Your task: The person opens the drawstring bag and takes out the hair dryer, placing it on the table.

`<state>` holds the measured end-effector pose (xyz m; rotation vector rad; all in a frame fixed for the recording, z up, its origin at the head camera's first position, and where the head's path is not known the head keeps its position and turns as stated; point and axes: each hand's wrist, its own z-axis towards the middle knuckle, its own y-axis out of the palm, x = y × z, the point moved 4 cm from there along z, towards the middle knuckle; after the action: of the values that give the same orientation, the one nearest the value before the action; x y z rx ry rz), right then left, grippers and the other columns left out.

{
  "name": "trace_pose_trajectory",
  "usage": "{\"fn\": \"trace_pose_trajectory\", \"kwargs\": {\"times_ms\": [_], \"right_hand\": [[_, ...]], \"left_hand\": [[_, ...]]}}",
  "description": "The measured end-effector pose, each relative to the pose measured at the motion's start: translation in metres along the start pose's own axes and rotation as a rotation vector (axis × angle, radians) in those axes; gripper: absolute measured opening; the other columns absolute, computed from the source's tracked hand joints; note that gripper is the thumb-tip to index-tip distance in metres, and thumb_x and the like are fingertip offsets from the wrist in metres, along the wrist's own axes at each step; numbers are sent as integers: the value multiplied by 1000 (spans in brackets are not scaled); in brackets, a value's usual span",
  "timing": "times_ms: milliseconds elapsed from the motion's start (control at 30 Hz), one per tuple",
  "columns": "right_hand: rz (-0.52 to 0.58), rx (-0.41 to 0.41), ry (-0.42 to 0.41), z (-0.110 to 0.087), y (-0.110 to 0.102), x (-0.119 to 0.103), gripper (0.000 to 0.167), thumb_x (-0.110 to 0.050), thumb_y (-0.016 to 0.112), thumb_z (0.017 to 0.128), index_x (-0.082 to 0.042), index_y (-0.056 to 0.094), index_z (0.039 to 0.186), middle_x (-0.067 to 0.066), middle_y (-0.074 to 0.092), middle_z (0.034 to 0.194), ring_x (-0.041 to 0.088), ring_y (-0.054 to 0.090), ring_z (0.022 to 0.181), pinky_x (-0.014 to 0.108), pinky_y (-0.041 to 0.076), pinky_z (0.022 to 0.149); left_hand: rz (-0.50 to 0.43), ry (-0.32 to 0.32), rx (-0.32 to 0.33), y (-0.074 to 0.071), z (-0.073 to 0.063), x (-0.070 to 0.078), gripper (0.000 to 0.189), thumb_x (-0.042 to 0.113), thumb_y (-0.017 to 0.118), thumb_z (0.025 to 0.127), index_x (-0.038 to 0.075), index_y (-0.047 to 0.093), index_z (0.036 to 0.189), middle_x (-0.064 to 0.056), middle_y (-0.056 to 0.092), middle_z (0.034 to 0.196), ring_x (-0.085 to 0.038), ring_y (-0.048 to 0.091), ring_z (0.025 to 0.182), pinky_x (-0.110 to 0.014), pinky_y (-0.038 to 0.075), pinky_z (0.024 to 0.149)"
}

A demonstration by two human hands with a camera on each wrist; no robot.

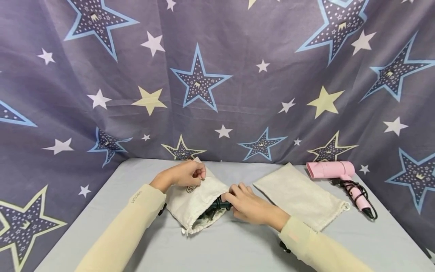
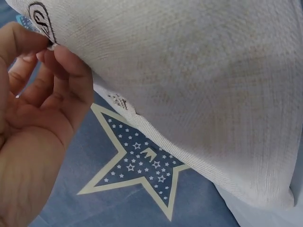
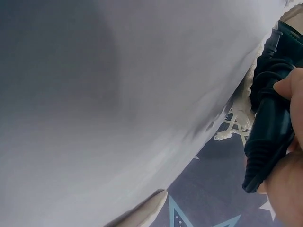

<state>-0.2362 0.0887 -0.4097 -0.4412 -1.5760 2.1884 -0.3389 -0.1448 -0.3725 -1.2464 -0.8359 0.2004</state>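
A cream drawstring bag (image 1: 181, 206) with a small dark printed mark is tilted up at the table's middle, its mouth gaping toward the front. My left hand (image 1: 185, 173) pinches the cloth beside the mark between thumb and forefinger, as the left wrist view also shows. Out of the mouth pokes the handle of a dark green hair dryer (image 3: 270, 123), its cord wound round it. My right hand (image 1: 249, 206) grips that handle at the bag's opening. The rest of the hair dryer is hidden inside the cloth.
To the right, a second cream drawstring bag (image 1: 299, 192) lies flat on the pale table (image 1: 217, 249). Beyond it is a pink hair dryer (image 1: 329, 170) with a black cord wrapped about its handle. A star-patterned curtain (image 1: 217, 121) hangs behind and at both sides.
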Motion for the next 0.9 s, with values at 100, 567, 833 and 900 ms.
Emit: {"fn": "trace_pose_trajectory", "kwargs": {"times_ms": [100,567,833,900], "right_hand": [[8,0,1,-1,0,0,43,-7,64,90,-20,53,129,-6,41,102,14,33,89,29,29,77],[24,9,-17,-5,-7,-1,44,-5,62,89,-21,52,129,-7,42,104,14,33,90,29,29,78],[31,33,-41,-7,-11,-1,44,-3,60,88,-20,53,128,-5,43,105,15,34,90,31,31,80],[27,38,-44,-8,-12,-1,44,-3,61,87,-20,53,128,-5,44,105,15,34,90,31,31,81]], "left_hand": [[37,1,20,0,-2,-1,15,0,61,86,12,60,95,5,52,71,-6,43,61,-25,39,61],[139,44,172,-3,-14,-23,22,-3,57,85,16,56,94,10,37,65,-6,37,60,-28,37,62],[189,115,337,-12,-22,-39,26,-7,60,79,16,57,90,6,39,66,-8,38,62,-28,34,58],[213,134,346,-9,-22,-39,27,-9,59,79,15,57,90,5,41,68,-8,39,63,-27,35,58]]}}
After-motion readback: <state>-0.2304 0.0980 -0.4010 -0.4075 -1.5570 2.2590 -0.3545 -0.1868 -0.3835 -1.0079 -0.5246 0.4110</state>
